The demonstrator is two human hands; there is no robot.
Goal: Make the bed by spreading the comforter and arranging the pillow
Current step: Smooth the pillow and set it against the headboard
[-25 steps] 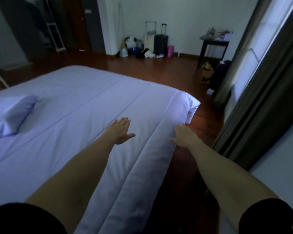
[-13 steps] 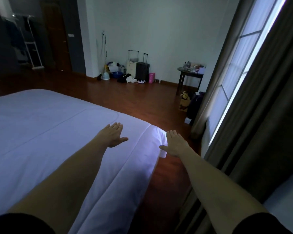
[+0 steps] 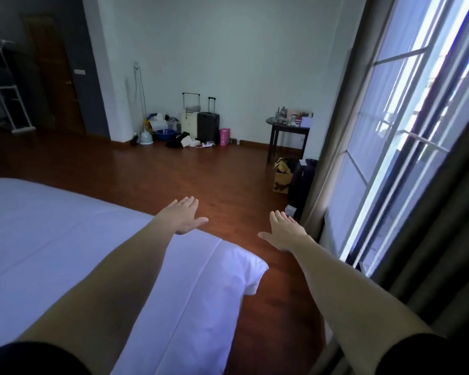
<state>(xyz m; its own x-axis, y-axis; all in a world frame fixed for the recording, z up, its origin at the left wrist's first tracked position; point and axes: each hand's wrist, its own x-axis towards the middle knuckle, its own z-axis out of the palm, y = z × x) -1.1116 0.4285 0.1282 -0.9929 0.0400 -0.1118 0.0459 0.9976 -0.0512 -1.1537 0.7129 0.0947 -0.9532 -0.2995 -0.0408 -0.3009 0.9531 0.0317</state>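
The white comforter (image 3: 52,239) lies spread flat over the bed, filling the lower left of the head view; its near corner (image 3: 244,269) hangs over the bed's edge. My left hand (image 3: 183,216) is stretched out flat, palm down, above the comforter's far edge, holding nothing. My right hand (image 3: 286,235) is also flat with fingers apart, out over the wooden floor to the right of the corner, apart from the fabric. The pillow is out of view.
Wooden floor (image 3: 200,180) runs between the bed and the far wall. Suitcases (image 3: 207,127) and clutter stand at that wall, a dark side table (image 3: 287,131) and a cardboard box (image 3: 282,175) near the curtain. A window (image 3: 390,158) with dark curtains is at the right.
The view has lifted and turned right, so the pillow left the frame. Both hands have slid forward past the comforter's corner, staying flat and empty.
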